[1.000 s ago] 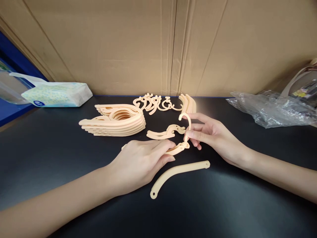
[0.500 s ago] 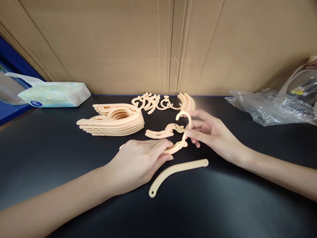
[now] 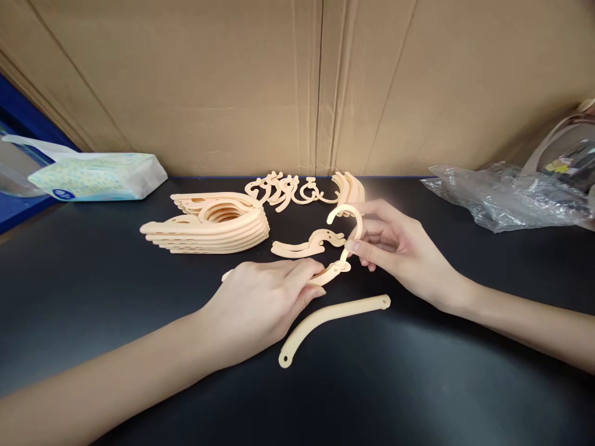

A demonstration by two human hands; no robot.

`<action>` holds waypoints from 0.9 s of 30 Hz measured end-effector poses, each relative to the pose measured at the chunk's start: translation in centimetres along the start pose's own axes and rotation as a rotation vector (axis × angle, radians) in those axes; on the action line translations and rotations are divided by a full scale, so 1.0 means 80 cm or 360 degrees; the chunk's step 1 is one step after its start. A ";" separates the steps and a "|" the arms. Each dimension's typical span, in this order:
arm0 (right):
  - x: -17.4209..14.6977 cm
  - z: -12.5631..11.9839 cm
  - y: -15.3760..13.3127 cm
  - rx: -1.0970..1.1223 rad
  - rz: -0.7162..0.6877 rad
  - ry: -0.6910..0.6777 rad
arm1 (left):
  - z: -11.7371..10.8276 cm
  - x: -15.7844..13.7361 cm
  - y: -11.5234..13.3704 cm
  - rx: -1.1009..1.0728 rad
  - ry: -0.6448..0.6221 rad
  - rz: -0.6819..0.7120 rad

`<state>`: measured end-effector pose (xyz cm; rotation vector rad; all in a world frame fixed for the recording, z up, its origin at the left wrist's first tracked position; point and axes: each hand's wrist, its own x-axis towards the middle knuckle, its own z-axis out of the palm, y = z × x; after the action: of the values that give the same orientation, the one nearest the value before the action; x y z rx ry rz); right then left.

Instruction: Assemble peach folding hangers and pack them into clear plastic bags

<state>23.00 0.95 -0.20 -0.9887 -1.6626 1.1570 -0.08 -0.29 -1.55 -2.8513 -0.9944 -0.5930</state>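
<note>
My left hand [image 3: 260, 303] is closed around a peach plastic hanger arm [image 3: 325, 275], most of it hidden under the fingers. My right hand [image 3: 400, 254] pinches the curved hanger hook [image 3: 357, 218] between thumb and fingers. The hook's lower end meets the tip of that arm. In front of my hands lies a single curved hanger arm [image 3: 334, 311] with a hole at each end. Just behind them rest more arm pieces [image 3: 297, 249]. A stack of folded hangers [image 3: 209, 229] sits to the left.
At the back lie several loose hooks [image 3: 283, 189] and a bunch of hanger arms [image 3: 349, 186]. A tissue pack [image 3: 100, 176] is on the left, crumpled clear plastic [image 3: 502, 198] on the right. A cardboard wall [image 3: 209, 87] closes off the back of the black tabletop [image 3: 418, 396].
Both hands keep their hold, and the hook has tilted slightly in my right hand. The whole view has shifted a little.
</note>
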 end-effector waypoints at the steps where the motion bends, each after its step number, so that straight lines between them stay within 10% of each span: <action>1: 0.000 0.000 0.000 0.0000 -0.0006 0.0015 | 0.002 -0.001 0.001 0.0014 -0.0019 -0.0031; 27: 0.005 -0.005 0.002 0.0148 0.0143 -0.0047 | 0.002 -0.001 0.002 0.0011 -0.0108 -0.0146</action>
<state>23.30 1.45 -0.15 -1.0001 -1.5866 1.3022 0.03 -0.41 -1.72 -2.8506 -1.1404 -0.5017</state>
